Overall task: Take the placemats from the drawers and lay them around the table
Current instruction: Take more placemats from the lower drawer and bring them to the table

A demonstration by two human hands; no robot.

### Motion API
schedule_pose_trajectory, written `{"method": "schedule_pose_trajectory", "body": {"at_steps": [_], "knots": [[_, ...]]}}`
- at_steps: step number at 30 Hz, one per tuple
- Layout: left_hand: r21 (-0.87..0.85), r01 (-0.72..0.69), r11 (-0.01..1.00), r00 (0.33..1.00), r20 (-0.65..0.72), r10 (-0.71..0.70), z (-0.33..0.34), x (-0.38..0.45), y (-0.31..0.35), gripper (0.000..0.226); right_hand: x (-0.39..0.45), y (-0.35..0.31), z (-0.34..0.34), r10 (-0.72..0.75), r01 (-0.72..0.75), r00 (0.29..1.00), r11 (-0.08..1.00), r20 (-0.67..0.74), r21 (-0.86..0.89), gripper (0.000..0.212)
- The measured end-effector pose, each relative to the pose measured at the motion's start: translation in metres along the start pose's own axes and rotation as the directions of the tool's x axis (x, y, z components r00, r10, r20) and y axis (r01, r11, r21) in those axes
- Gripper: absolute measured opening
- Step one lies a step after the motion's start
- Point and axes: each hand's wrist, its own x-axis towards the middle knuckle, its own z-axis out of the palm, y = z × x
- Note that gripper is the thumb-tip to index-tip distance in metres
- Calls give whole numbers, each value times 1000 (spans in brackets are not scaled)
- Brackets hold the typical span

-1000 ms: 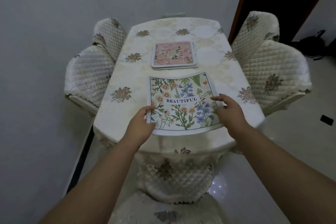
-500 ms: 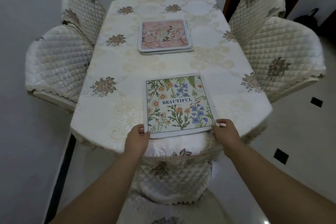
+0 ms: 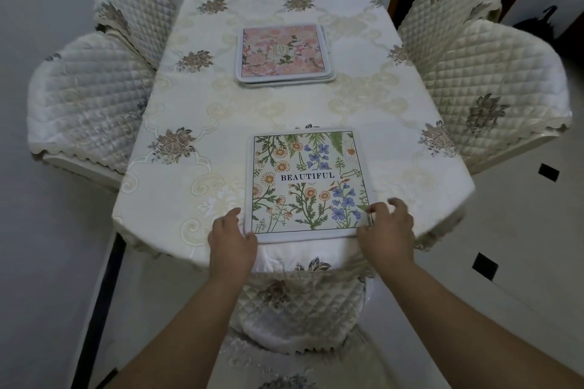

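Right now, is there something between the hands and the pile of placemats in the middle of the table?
Only the flowered placemat, which lies flat between both hands and the pink-topped pile. The left hand and right hand rest at its near corners. Beyond it there is only bare tablecloth; nothing stands upright in the way.

Wildflower placemat (white border), pink floral stack — cream embroidered tablecloth
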Motion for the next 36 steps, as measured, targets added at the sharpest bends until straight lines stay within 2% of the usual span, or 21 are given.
{"method": "schedule_pose_trajectory", "body": {"at_steps": [1,2,4,6,8,11,14,18,21,23,26,30,33,36], "knots": [[109,-109,988,993,-39,113,3,-6,6,59,-4,-7,5,-120,120,993,993,9,-8,43],[179,-235,955,970,-17,242,8,-13,14,61,-7,-13,14,-234,234,968,972,87,6,51],[207,-464,861,883,183,432,26,-23,26,60,-13,-20,35,-361,375,883,927,299,12,65],[256,-534,806,827,354,436,43,-27,27,59,-20,-17,51,-379,434,842,899,383,-65,70],[347,-501,793,849,374,372,50,-24,17,61,-21,-11,52,-388,455,843,884,374,-108,70],[400,-385,832,905,339,255,40,-17,5,71,-13,4,44,-315,374,879,921,358,-108,71],[417,-363,833,908,358,216,30,-7,-2,79,-5,23,36,-242,292,911,950,333,-109,71],[421,-299,856,935,310,174,24,2,0,85,2,31,31,-175,216,939,970,296,-109,70],[420,-290,860,944,274,185,29,21,16,81,18,13,30,-184,201,967,976,179,-83,69],[393,-332,858,928,297,223,37,41,32,72,38,-10,32,-270,278,953,960,138,-41,63],[346,-413,842,893,333,302,56,76,68,65,77,-50,47,-381,390,908,920,172,-22,61],[341,-472,813,864,360,351,80,122,101,60,121,-82,71,-395,420,892,904,219,-80,64],[396,-481,782,871,316,376,85,143,92,64,147,-78,75,-417,446,888,884,194,-142,67],[432,-401,808,916,205,344,80,152,76,79,169,-63,68,-385,412,907,896,171,-169,73]]}}
